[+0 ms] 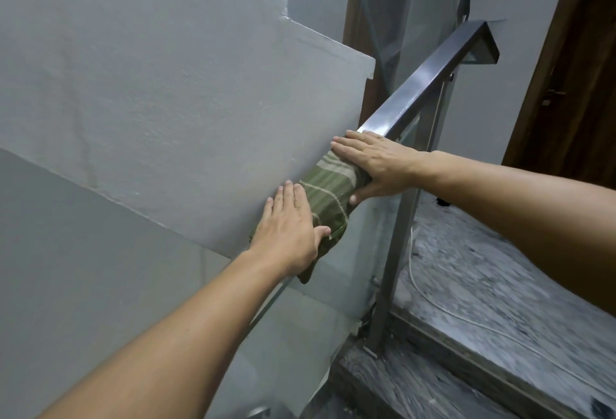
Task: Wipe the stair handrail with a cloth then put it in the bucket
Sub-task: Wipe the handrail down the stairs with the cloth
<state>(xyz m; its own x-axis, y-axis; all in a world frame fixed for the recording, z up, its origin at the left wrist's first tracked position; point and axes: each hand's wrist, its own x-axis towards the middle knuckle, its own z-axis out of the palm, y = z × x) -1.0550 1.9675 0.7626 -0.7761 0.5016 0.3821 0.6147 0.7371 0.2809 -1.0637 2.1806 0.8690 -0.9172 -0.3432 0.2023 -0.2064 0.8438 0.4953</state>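
Observation:
A green striped cloth (328, 195) is draped over the sloping steel handrail (423, 80) in the middle of the head view. My left hand (290, 228) lies flat on the cloth's lower end, thumb curled around its side. On the cloth's upper end rests my right hand (376, 165), fingers stretched over the rail top and thumb under the cloth. The rail beneath the cloth is hidden. No bucket is in view.
A grey wall (150, 102) runs close along the left of the rail. A steel post (396, 252) and glass panel stand below it. Marble steps (483, 302) with a white cord lie at right, and a brown door (573, 85) stands beyond.

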